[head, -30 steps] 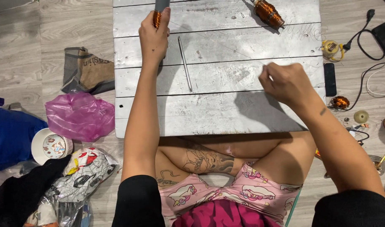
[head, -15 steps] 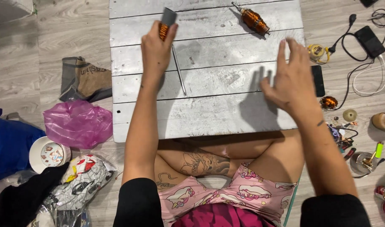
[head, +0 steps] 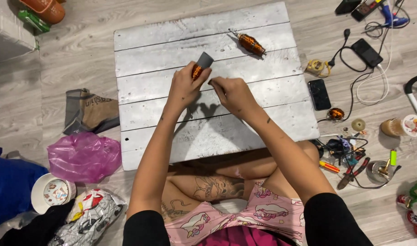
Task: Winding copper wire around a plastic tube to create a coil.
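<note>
Copper-wound armature with grey sleeve: left hand grips it, right hand pinches beside it above the board's middle; a slack grip risks dropping it.

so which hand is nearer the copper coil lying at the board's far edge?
Right. The right hand sits just below-left of that copper coil; the left hand is farther left, holding a grey-capped coil.

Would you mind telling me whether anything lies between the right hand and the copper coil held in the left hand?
Nothing visible does. The left hand grips the copper coil with its grey end, and the right hand sits close beside it over the white board, fingertips toward it, with only bare board below the gap.
</note>
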